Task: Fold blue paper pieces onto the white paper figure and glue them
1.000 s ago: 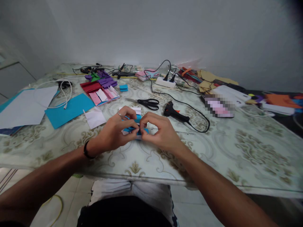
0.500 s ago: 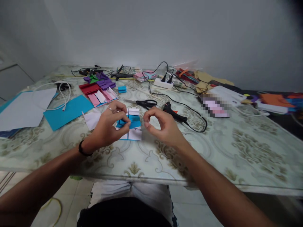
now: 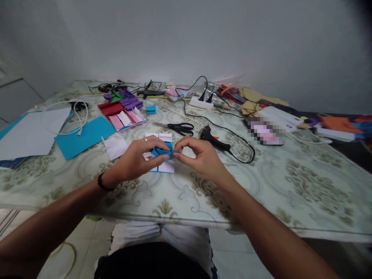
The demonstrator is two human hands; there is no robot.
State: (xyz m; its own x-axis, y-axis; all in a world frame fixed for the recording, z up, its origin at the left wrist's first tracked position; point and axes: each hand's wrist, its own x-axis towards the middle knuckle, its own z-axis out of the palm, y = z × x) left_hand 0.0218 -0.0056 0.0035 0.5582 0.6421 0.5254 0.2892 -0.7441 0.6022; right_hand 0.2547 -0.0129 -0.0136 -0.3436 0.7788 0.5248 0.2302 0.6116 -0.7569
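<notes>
A small folded piece of blue paper [image 3: 162,154] is held between my two hands. Thumb and fingers of my left hand [image 3: 135,157] close on its left part, while my right hand [image 3: 202,155] pinches its right end. Beneath them on the table lies a creased sheet, white with blue edges [image 3: 166,167], partly covered by the hands. Just left of my left hand is a white paper piece [image 3: 114,146]. Black-handled scissors [image 3: 183,128] rest beyond the hands, and a black glue gun [image 3: 215,139] lies to the right of them.
Blue paper [image 3: 84,137] and white sheets [image 3: 31,131] lie at left under a white cable [image 3: 83,124]. Folded pink, red and purple papers [image 3: 126,118] sit behind. A white power strip [image 3: 200,102] with black cords stands at the back; a blurred-out object [image 3: 264,131] is at right.
My right hand has moved left and its fingertips now meet the blue paper beside my left fingertips. The left hand has shifted slightly right.
</notes>
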